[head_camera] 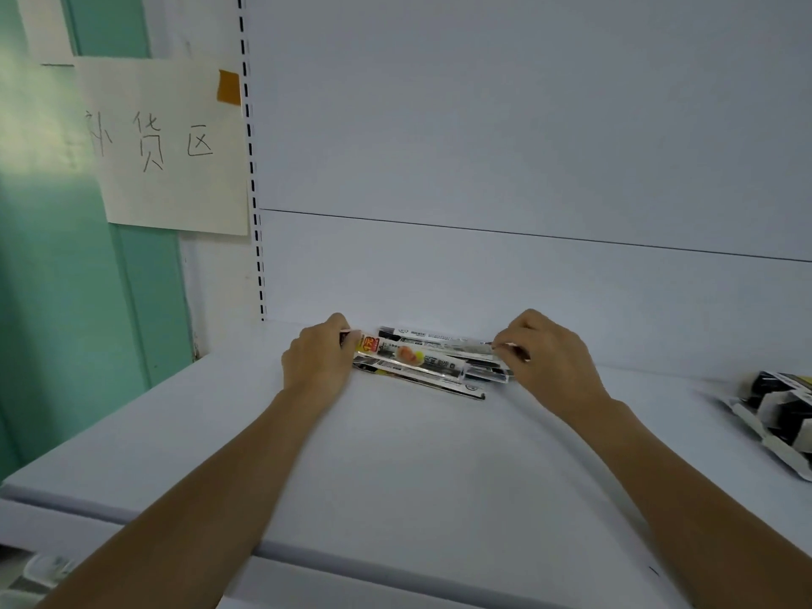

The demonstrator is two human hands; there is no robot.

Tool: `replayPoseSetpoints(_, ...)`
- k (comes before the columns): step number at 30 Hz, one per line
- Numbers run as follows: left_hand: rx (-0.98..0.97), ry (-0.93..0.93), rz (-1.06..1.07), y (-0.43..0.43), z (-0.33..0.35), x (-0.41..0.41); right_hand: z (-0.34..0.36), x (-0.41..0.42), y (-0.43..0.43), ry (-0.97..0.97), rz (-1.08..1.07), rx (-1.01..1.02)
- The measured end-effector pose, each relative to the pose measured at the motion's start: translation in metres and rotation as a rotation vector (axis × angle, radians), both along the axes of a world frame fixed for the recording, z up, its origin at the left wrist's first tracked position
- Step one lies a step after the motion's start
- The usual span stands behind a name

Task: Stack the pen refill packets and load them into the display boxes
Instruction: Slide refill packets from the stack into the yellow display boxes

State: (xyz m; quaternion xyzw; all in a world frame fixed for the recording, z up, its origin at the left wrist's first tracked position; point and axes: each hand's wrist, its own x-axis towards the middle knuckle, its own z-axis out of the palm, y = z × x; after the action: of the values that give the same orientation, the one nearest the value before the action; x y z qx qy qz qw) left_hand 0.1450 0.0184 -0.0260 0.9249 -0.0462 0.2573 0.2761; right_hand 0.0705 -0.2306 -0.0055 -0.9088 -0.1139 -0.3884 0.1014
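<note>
Stacking step, as judged: left hand (pixel 318 360) and right hand (pixel 545 358) each pinch one end of the fanned refill packets (pixel 422 361) at the far side of the shelf (pixel 395 454); the next move should square their edges.

We see dim, cool light, a paler glow on the green wall (pixel 48 257), soft blur and bowed edges.

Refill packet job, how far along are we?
Done: several pen refill packets lie gathered on the white shelf, fanned out rather than squared. In hand: the left hand and right hand grip the bundle's opposite ends. Left: squaring the stack, the blurred black-and-white pile at the right edge, and all loading; no display box is clearly in view.
</note>
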Motion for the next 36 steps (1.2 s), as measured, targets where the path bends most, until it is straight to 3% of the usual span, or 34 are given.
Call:
replayPoseSetpoints(2,-0.063,-0.036,-0.1,-0.003,0.0,0.001,0.005,-0.004,0.001,-0.096,-0.057,0.008)
replayPoseSetpoints(5,-0.243,-0.003,-0.454,-0.01,0.003,-0.008,0.013,-0.009,0.007,-0.106,-0.073,0.053)
replayPoseSetpoints(11,-0.427,0.005,-0.699,-0.028,0.007,-0.029,0.004,-0.008,0.039,0.208,0.232,0.222)
replayPoseSetpoints(16,-0.313,-0.009,-0.772,-0.031,0.005,-0.034,-0.001,-0.004,0.048,0.284,0.32,0.109)
replayPoseSetpoints(20,-0.189,-0.074,-0.802,-0.033,0.007,-0.037,0.004,-0.006,0.048,0.35,0.286,0.168)
replayPoseSetpoints(24,0.106,-0.414,-0.792,-0.036,0.009,-0.038,0.012,-0.006,0.043,0.364,0.223,0.302)
replayPoseSetpoints(27,0.298,-0.612,-0.756,-0.038,0.006,-0.03,0.012,-0.008,0.037,0.419,0.25,0.286)
replayPoseSetpoints(32,-0.184,-0.476,-0.745,-0.034,0.026,-0.036,0.005,-0.002,0.014,0.512,0.115,0.143)
replayPoseSetpoints(34,-0.206,-0.335,-0.702,-0.028,0.026,-0.032,0.008,-0.003,0.006,0.535,0.005,0.109)
replayPoseSetpoints(36,0.001,-0.098,-0.594,-0.027,0.024,-0.026,0.015,-0.003,0.004,0.526,-0.077,-0.054)
